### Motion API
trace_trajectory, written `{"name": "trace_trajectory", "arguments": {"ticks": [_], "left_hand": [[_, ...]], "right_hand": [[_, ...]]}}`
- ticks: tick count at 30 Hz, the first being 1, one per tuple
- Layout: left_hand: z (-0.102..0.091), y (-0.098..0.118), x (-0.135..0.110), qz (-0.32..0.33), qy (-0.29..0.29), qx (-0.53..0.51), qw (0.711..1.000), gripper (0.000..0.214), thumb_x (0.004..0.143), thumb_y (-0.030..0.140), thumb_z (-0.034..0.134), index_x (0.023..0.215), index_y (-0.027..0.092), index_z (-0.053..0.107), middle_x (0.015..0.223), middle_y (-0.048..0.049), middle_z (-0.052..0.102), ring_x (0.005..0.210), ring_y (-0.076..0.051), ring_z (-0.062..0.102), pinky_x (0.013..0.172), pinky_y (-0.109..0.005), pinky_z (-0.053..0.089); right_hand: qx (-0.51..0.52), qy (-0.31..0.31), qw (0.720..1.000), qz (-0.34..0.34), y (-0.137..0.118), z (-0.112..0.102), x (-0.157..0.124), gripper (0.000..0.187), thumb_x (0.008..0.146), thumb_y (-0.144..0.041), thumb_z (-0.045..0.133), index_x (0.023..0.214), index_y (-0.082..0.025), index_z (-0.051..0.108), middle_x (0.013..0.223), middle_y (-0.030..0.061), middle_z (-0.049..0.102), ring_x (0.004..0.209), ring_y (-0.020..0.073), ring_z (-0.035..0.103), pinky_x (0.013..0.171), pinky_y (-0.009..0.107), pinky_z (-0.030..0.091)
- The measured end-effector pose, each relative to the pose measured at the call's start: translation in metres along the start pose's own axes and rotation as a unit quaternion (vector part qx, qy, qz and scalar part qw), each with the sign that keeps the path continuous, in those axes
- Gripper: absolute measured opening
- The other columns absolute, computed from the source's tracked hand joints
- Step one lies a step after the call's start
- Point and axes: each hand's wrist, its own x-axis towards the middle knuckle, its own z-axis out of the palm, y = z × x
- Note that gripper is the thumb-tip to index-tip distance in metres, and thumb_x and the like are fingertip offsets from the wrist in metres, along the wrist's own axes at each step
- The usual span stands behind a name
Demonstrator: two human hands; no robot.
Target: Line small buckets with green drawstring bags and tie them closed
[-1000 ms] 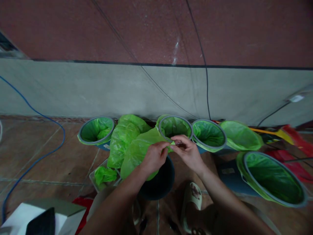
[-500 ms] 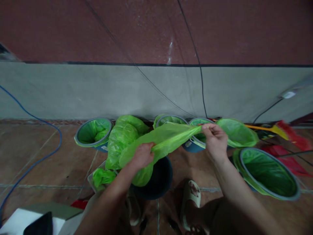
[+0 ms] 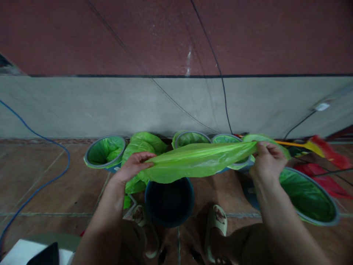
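A green plastic bag (image 3: 198, 160) is stretched sideways between my two hands. My left hand (image 3: 137, 166) pinches its left end, and my right hand (image 3: 268, 158) grips the gathered right end. Below the bag, between my feet and the wall, stands a dark blue bin (image 3: 169, 202) without a liner. Behind my left hand bulges a heap of green plastic bags (image 3: 147, 140). The stretched bag partly covers the lined bins at the wall.
Lined bins stand at left (image 3: 104, 151), back middle (image 3: 192, 138) and right (image 3: 307, 195). A red dustpan (image 3: 317, 176) and a yellow-red broom (image 3: 325, 149) lie at right. A blue cable (image 3: 67, 158) crosses the floor at left. A white box (image 3: 27, 250) is at lower left.
My hands have moved apart, the left one leftward and up, the right one rightward. The bag is now pulled out longer and nearly level, uncovering more of the dark blue bin.
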Motion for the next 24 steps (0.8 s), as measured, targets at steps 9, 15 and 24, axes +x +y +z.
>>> {"name": "trace_trajectory", "arguments": {"ticks": [9,15,24], "left_hand": [[0.040,0.012,-0.001,-0.018,0.014,-0.223,0.975,0.038,0.064,0.028,0.077,0.100,0.019,0.072,0.093,-0.0050,0.073,0.074,-0.016,0.066,0.071,-0.028,0.051],[0.070,0.003,0.014,-0.012,0.067,-0.161,0.985,0.035,0.070,0.027,0.068,0.103,0.017,0.069,0.093,-0.0044,0.072,0.077,-0.016,0.065,0.074,-0.028,0.051],[0.095,0.000,0.020,0.028,0.123,-0.077,0.989,0.024,0.070,0.017,0.061,0.093,0.016,0.069,0.093,-0.0027,0.072,0.086,-0.015,0.064,0.084,-0.029,0.049]], "right_hand": [[-0.088,-0.169,0.981,-0.036,0.004,0.001,-0.019,0.013,0.068,-0.027,0.071,0.073,-0.018,0.064,0.071,-0.0004,0.064,0.065,0.0125,0.057,0.066,0.027,0.046],[-0.095,-0.429,0.898,-0.037,-0.018,0.018,-0.083,0.014,0.082,-0.036,0.063,0.083,-0.022,0.064,0.071,-0.0011,0.064,0.062,0.0137,0.058,0.060,0.026,0.045],[-0.173,-0.629,0.746,-0.136,-0.020,0.024,-0.155,0.030,0.080,-0.035,0.069,0.109,-0.026,0.068,0.102,0.0031,0.072,0.092,0.0204,0.067,0.084,0.033,0.049]]}}
